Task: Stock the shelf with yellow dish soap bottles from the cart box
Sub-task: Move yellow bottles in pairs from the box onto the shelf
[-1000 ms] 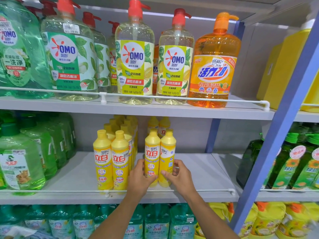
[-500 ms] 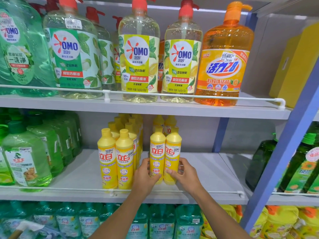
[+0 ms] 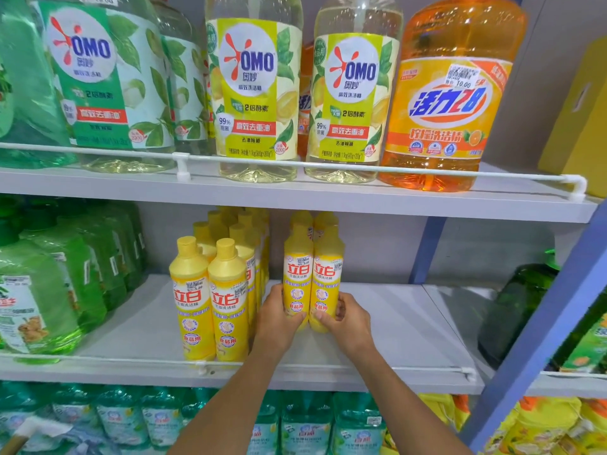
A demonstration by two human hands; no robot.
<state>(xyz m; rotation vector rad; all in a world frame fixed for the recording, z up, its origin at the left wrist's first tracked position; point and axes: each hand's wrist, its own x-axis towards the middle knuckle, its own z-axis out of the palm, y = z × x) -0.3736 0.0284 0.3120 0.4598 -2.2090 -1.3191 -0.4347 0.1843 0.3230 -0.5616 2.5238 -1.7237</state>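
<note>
Two yellow dish soap bottles stand side by side on the grey middle shelf (image 3: 394, 326), labels facing me. My left hand (image 3: 279, 320) wraps the lower part of the left yellow bottle (image 3: 297, 274). My right hand (image 3: 348, 320) grips the base of the right yellow bottle (image 3: 326, 274). More yellow bottles stand behind this pair. To the left, a double row of yellow bottles (image 3: 210, 297) runs from the shelf front to the back. The cart box is out of view.
A white wire rail (image 3: 361, 366) runs along the shelf's front edge beneath my forearms. Green bottles (image 3: 49, 290) fill the shelf's left end. Large pump bottles (image 3: 256, 93) stand on the shelf above. A blue upright (image 3: 542, 339) bounds the right side.
The two held bottles have slid deeper into the shelf, away from the front rail, with both hands still on them. The camera has moved closer to the shelf.
</note>
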